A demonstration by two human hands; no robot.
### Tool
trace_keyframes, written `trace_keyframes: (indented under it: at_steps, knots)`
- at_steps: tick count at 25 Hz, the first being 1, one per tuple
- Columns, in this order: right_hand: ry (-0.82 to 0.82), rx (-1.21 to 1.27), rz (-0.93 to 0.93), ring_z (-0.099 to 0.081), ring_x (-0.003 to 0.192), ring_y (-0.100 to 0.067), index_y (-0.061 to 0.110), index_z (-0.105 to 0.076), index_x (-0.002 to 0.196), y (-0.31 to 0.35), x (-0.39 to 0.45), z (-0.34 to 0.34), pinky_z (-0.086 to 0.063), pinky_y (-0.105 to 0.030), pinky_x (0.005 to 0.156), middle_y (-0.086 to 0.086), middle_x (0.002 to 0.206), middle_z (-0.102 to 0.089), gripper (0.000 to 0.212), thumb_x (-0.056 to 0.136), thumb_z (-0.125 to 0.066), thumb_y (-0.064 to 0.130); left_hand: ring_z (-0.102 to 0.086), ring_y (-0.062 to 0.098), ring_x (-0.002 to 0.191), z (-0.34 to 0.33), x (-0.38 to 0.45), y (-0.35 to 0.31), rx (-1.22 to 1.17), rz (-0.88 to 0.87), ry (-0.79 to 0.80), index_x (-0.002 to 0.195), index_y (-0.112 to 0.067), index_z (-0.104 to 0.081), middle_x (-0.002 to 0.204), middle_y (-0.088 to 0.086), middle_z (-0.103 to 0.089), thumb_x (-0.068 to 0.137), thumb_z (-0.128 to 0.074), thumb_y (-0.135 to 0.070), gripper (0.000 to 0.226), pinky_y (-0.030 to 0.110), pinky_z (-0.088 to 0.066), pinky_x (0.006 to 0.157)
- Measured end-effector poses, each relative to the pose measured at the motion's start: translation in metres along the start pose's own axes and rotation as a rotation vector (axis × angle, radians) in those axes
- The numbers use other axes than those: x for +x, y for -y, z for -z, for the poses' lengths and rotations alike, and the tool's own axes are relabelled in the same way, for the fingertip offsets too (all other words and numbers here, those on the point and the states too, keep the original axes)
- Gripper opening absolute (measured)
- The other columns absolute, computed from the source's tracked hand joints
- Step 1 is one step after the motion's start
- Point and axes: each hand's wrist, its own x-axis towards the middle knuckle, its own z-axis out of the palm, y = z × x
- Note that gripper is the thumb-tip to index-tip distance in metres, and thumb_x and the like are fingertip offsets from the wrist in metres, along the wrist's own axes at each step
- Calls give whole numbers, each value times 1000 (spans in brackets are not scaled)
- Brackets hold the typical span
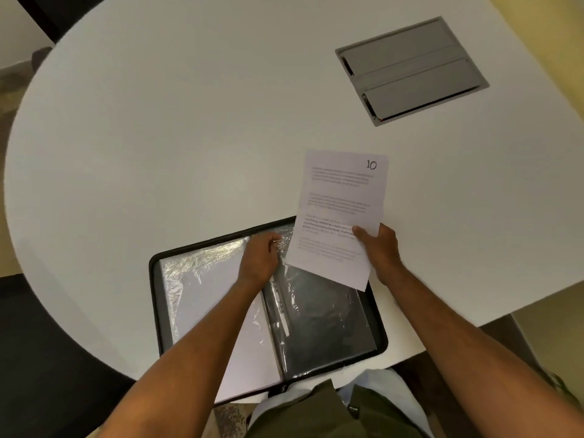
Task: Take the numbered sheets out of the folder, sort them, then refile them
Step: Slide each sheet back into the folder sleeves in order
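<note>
The sheet [339, 216] held above the table [158, 121] bears a large handwritten "10" at its upper right corner. Below it run several blocks of printed text, too blurred to read. The right hand [380, 248] pinches this sheet at its lower right edge, thumb on the printed face, the other fingers hidden behind the paper. The sheet's lower part overhangs the far right corner of the folder [268, 308].

The folder lies open on the near edge of the white table, black-bordered with rounded corners. Its left side holds clear plastic sleeves [202, 279] with white paper inside; any numbers there cannot be made out under the glare. The right side shows a dark, glossy sleeve; whether it holds a sheet cannot be determined. The left hand [260, 259] rests at the top of the spine, fingers curled on crinkled plastic; the exact grip is unclear.

A grey recessed panel [410, 71] sits in the table, well apart.
</note>
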Motion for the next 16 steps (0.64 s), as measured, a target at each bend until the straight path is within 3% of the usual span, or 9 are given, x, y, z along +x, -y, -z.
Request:
trace_keyframes:
  at_steps: [3,6,10,16]
  knots:
    - [-85,152,-39,-72,95,-6,22,-68,122,4,12,-4,-60,-23,80,8,111,-74,26,97,-71,19,-47,35,130,-10,16,8,405,-139,100,143,-12,-52,144,14,-51,95,-59,-13,48,45,-43,104]
    - [-137,243,-72,-72,87,2,19,-65,126,9,18,-9,-57,-16,71,10,108,-72,30,97,-70,13,-50,41,126,-23,12,21,617,-228,74,143,-6,-52,145,21,-50,88,-68,-13,57,51,-50,94]
    - [-173,325,-120,-73,85,1,15,-64,131,14,27,-16,-57,-17,67,7,110,-72,34,98,-69,12,-52,36,127,-29,7,29,618,-303,0,137,-9,-59,141,17,-55,90,-71,-15,49,50,-48,97]
    - [-187,380,-145,-74,94,-12,18,-63,133,22,37,-28,-60,-23,68,4,114,-73,35,98,-68,18,-55,24,118,-23,13,36,520,-379,-93,109,-19,-64,120,1,-62,96,-60,-15,14,48,-24,108]
